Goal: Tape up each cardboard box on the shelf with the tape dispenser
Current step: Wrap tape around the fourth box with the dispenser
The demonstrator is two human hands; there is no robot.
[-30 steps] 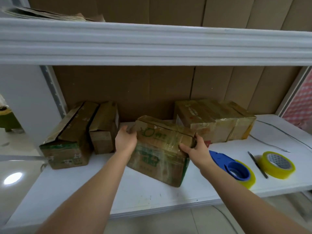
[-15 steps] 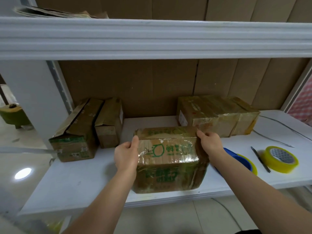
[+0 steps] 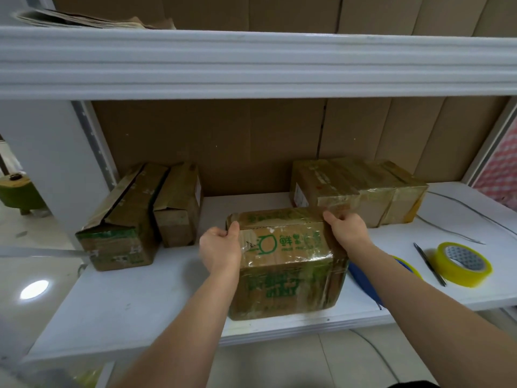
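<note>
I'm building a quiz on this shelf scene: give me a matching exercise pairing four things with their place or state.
Things:
1. green-printed cardboard box
2. yellow roll of tape
3. blue tape dispenser
4. open-flapped cardboard box

Places or states:
A. far left on the shelf
B. held by both hands at the front edge
C. partly hidden behind the right forearm
D. lying flat at the right, beside a dark pen

Pairs: 1-B, 2-D, 3-C, 4-A

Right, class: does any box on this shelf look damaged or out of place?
Yes. The far-left box has its top flaps gaping open, with dark gaps along the seams. The hands hold the taped middle box near the shelf's front edge.
</note>
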